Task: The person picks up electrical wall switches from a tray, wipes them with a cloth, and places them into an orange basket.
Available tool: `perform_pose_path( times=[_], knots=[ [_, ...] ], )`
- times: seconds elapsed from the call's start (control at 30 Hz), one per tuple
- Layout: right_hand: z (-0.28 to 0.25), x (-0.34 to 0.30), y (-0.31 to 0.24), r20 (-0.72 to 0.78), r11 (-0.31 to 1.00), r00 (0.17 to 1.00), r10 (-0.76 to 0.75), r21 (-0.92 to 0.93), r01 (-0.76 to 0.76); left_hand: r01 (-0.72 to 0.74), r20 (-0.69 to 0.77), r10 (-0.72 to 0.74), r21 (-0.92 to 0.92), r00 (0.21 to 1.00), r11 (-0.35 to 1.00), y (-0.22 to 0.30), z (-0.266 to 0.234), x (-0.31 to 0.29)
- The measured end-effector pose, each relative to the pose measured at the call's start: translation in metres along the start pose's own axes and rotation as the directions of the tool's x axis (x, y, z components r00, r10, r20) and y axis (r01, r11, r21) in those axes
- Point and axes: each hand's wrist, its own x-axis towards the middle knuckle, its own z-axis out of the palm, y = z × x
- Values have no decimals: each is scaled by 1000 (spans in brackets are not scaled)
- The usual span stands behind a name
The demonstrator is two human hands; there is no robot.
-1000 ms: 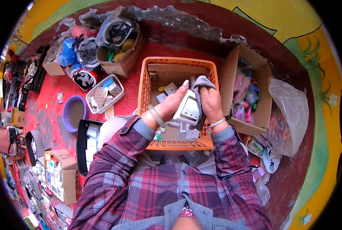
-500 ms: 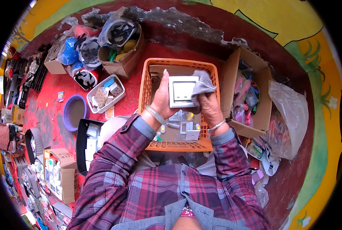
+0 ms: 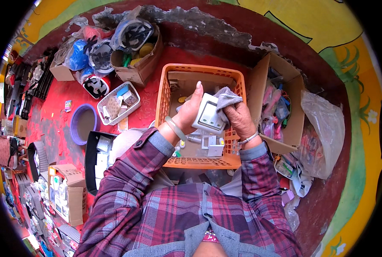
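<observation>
My left hand (image 3: 189, 112) grips a white square wall switch (image 3: 209, 114) by its left side, thumb pointing up along its edge. The switch is tilted, its face with two rocker keys turned upward. On its right side, my right hand (image 3: 241, 121) pinches a grey cloth (image 3: 228, 99) against the plate's edge. Both hands are above an orange plastic basket (image 3: 199, 164). Inside the basket, below the hands, lie several small white electrical parts (image 3: 215, 150). My left fingers are mostly hidden behind the switch.
A cardboard box (image 3: 285, 75) of bagged colourful items stands right of the basket, beside a clear plastic bag (image 3: 323, 124). To the left are a white basket (image 3: 121, 118), a purple basin (image 3: 74, 124) and a black box (image 3: 89, 158). Bagged helmets (image 3: 133, 34) sit farther back.
The switch has gone from upright and square-on to tilted, turning clockwise and shifting slightly right and down. My right hand with the cloth has moved a little right.
</observation>
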Motion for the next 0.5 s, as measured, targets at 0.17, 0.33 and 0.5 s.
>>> perform_pose_path(
  times=[0.17,0.33,0.5],
  knots=[
    [3,-1,-6,32,899,999,9,-438,5,117,-124,-93,201,988,973,-4,7,-1],
    [27,-9,-10,56,594,980,-191,-788,161,74,-88,-52,262,995,962,-17,10,-2],
    [26,-3,-15,26,555,968,-249,-816,164,88,-80,-72,219,994,972,-19,4,5]
  ],
)
